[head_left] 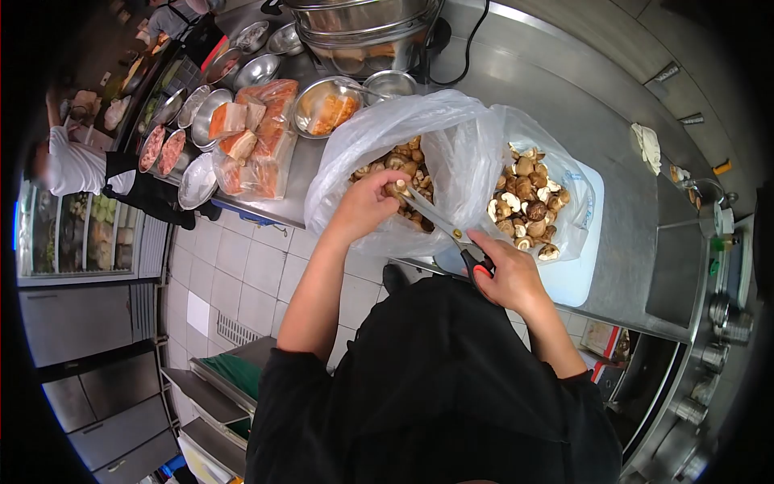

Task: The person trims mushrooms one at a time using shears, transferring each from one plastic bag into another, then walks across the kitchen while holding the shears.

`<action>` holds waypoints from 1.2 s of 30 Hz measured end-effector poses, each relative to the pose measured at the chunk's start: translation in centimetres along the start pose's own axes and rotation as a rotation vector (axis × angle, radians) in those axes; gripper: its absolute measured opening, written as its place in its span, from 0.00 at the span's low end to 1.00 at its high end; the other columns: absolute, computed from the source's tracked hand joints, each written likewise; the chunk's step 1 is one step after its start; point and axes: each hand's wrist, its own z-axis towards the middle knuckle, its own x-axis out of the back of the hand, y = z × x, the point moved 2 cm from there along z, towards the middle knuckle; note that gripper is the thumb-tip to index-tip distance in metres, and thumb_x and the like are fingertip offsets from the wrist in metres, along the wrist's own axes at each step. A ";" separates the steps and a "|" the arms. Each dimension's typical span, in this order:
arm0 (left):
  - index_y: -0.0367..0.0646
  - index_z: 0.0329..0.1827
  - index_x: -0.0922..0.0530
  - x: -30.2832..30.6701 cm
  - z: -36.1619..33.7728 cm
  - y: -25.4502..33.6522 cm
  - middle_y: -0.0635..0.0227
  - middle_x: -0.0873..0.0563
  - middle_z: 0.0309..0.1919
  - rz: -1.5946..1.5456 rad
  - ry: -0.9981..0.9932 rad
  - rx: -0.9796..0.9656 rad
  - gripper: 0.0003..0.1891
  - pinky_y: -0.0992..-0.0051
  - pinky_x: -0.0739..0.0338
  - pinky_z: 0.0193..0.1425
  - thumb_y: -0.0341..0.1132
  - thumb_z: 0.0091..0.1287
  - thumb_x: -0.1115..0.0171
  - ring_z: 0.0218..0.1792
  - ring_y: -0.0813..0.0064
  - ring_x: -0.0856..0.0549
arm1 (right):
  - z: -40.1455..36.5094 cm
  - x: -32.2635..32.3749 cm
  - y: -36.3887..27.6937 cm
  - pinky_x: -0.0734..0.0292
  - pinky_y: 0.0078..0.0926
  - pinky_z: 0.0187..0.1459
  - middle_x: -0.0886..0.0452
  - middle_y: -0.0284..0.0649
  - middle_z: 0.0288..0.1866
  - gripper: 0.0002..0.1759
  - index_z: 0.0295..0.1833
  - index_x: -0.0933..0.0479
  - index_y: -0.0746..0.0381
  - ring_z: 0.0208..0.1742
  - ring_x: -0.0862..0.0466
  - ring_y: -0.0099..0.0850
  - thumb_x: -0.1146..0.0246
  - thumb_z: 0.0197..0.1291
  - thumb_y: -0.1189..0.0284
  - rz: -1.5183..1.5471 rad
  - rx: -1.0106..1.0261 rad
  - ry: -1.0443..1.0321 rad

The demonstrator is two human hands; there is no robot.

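Observation:
My left hand (pixel 369 206) pinches a mushroom (pixel 397 188) by its cap, the pale stem turned toward the scissors. Closed round the black and orange handles of the scissors (pixel 468 256) is my right hand (pixel 508 273); their blades reach left to the mushroom's stem. Behind and below my left hand, a large clear plastic bag (pixel 339 165) stands open with many brown mushrooms (pixel 413 161) inside. To its right, a second plastic bag (pixel 568 234) holds more mushrooms (pixel 528 189), several showing pale undersides. That bag rests partly on a white cutting board (pixel 584 278).
Bagged slabs of meat (pixel 258 149) and several metal bowls (pixel 258 71) crowd the steel counter (pixel 613 105) on the left. A large steel pot (pixel 363 24) stands at the back. A cloth (pixel 647 148) lies at right. Another person (pixel 89 165) is at far left.

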 end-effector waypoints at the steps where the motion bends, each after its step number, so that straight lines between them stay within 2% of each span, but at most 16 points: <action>1: 0.38 0.63 0.21 0.1 0.1 -0.3 0.72 0.16 0.48 0.041 -0.062 0.048 0.24 0.82 0.21 0.47 0.19 0.62 0.41 0.41 0.87 0.17 | 0.0 -0.2 0.0 0.19 0.42 0.52 0.14 0.51 0.54 0.32 0.69 0.24 0.56 0.50 0.14 0.50 0.31 0.56 0.69 0.001 -0.006 -0.011; 9: 0.40 0.63 0.19 -0.3 0.5 -0.5 0.73 0.14 0.40 -0.070 -0.109 0.113 0.22 0.80 0.20 0.46 0.24 0.64 0.42 0.37 0.83 0.17 | 0.1 -1.5 0.4 0.18 0.42 0.51 0.13 0.52 0.52 0.31 0.69 0.24 0.54 0.48 0.13 0.51 0.32 0.57 0.72 0.051 0.023 0.001; 11: 0.41 0.64 0.19 -0.6 0.6 -0.2 0.73 0.13 0.39 -0.136 -0.126 0.135 0.22 0.79 0.20 0.46 0.25 0.64 0.42 0.36 0.82 0.16 | 0.3 -1.8 0.7 0.18 0.42 0.52 0.14 0.53 0.53 0.31 0.69 0.24 0.54 0.49 0.13 0.52 0.32 0.58 0.74 0.091 -0.055 -0.061; 12: 0.40 0.64 0.19 -0.7 0.5 -0.2 0.71 0.13 0.41 -0.123 -0.115 0.145 0.22 0.78 0.20 0.47 0.26 0.65 0.43 0.36 0.81 0.16 | 0.3 -2.1 0.9 0.18 0.42 0.52 0.14 0.53 0.53 0.31 0.69 0.24 0.54 0.49 0.13 0.52 0.32 0.58 0.74 0.090 -0.055 -0.061; 14: 0.40 0.64 0.19 -0.7 0.6 -0.5 0.69 0.13 0.43 -0.110 -0.103 0.157 0.22 0.77 0.19 0.47 0.28 0.66 0.44 0.36 0.79 0.16 | 0.2 -2.3 1.3 0.18 0.45 0.47 0.12 0.52 0.41 0.31 0.69 0.24 0.53 0.42 0.13 0.53 0.30 0.58 0.67 0.170 -0.031 0.002; 16: 0.38 0.63 0.18 -0.7 1.0 -1.1 0.64 0.14 0.49 -0.283 -0.074 0.127 0.21 0.76 0.19 0.46 0.30 0.69 0.47 0.35 0.77 0.16 | 0.1 -2.0 1.4 0.18 0.44 0.47 0.12 0.52 0.43 0.30 0.69 0.23 0.53 0.42 0.13 0.52 0.29 0.58 0.66 0.157 -0.036 0.004; 18: 0.39 0.63 0.18 -0.5 0.9 -1.2 0.64 0.14 0.46 -0.292 -0.049 0.128 0.20 0.76 0.19 0.46 0.31 0.71 0.48 0.35 0.76 0.16 | 0.1 -1.3 0.8 0.18 0.44 0.48 0.12 0.52 0.44 0.30 0.68 0.23 0.52 0.43 0.12 0.51 0.29 0.58 0.65 0.146 -0.041 0.007; 20: 0.41 0.62 0.17 -0.4 0.8 -1.0 0.65 0.14 0.44 -0.301 -0.029 0.128 0.19 0.76 0.19 0.45 0.32 0.73 0.49 0.34 0.76 0.16 | 0.1 -0.5 0.2 0.18 0.41 0.51 0.13 0.52 0.52 0.31 0.69 0.23 0.53 0.47 0.12 0.49 0.31 0.57 0.72 0.106 -0.101 -0.040; 22: 0.37 0.62 0.18 -0.4 0.8 -0.8 0.63 0.15 0.55 -0.236 -0.060 0.128 0.19 0.75 0.18 0.47 0.32 0.73 0.48 0.38 0.76 0.16 | 0.1 -0.8 0.6 0.17 0.40 0.50 0.13 0.51 0.52 0.31 0.68 0.23 0.53 0.47 0.12 0.49 0.31 0.56 0.71 0.088 -0.046 0.003; 27: 0.40 0.62 0.17 -0.7 0.8 -1.1 0.65 0.14 0.54 -0.146 -0.082 0.120 0.18 0.76 0.19 0.47 0.34 0.76 0.48 0.38 0.78 0.17 | 0.2 -1.6 0.9 0.17 0.40 0.48 0.12 0.51 0.49 0.31 0.68 0.23 0.53 0.43 0.12 0.48 0.30 0.55 0.71 0.040 0.058 0.089; 29: 0.41 0.61 0.16 -0.7 0.8 -1.0 0.65 0.14 0.53 -0.139 -0.078 0.126 0.17 0.76 0.19 0.47 0.35 0.77 0.48 0.37 0.78 0.17 | 0.1 -1.6 0.9 0.18 0.37 0.45 0.12 0.51 0.46 0.31 0.69 0.23 0.53 0.36 0.12 0.42 0.31 0.58 0.73 0.120 -0.040 -0.040; 30: 0.41 0.62 0.17 -0.7 0.8 -0.8 0.67 0.15 0.52 -0.134 -0.090 0.146 0.17 0.77 0.19 0.46 0.35 0.76 0.48 0.37 0.79 0.17 | 0.1 -1.8 1.0 0.18 0.37 0.45 0.12 0.51 0.46 0.31 0.69 0.23 0.53 0.36 0.12 0.42 0.31 0.58 0.73 0.120 -0.040 -0.041; 32: 0.41 0.63 0.17 -0.6 0.8 -0.8 0.68 0.15 0.50 -0.129 -0.100 0.168 0.18 0.77 0.19 0.46 0.34 0.76 0.48 0.37 0.79 0.17 | 0.0 -2.7 1.8 0.20 0.30 0.38 0.11 0.43 0.36 0.31 0.71 0.25 0.54 0.29 0.16 0.29 0.30 0.61 0.73 0.271 -0.094 -0.065; 33: 0.41 0.64 0.18 -0.5 0.8 -0.9 0.69 0.15 0.49 -0.157 -0.113 0.153 0.18 0.78 0.19 0.45 0.33 0.75 0.48 0.37 0.80 0.18 | 0.0 -2.9 2.3 0.20 0.30 0.38 0.11 0.43 0.36 0.31 0.71 0.25 0.54 0.29 0.16 0.29 0.30 0.61 0.73 0.270 -0.092 -0.067; 35: 0.41 0.65 0.19 -0.5 0.9 -1.3 0.70 0.16 0.47 -0.183 -0.123 0.136 0.19 0.78 0.20 0.44 0.33 0.75 0.48 0.38 0.81 0.18 | 0.1 -3.3 3.0 0.27 0.21 0.30 0.17 0.31 0.28 0.31 0.72 0.26 0.54 0.25 0.23 0.18 0.28 0.64 0.71 0.547 -0.196 -0.167; 36: 0.41 0.65 0.20 -0.5 0.9 -1.7 0.71 0.16 0.46 -0.168 -0.089 0.120 0.19 0.79 0.20 0.43 0.32 0.74 0.48 0.38 0.81 0.18 | 0.1 -3.0 2.9 0.27 0.21 0.30 0.17 0.31 0.28 0.31 0.72 0.26 0.54 0.25 0.23 0.18 0.28 0.64 0.71 0.547 -0.195 -0.168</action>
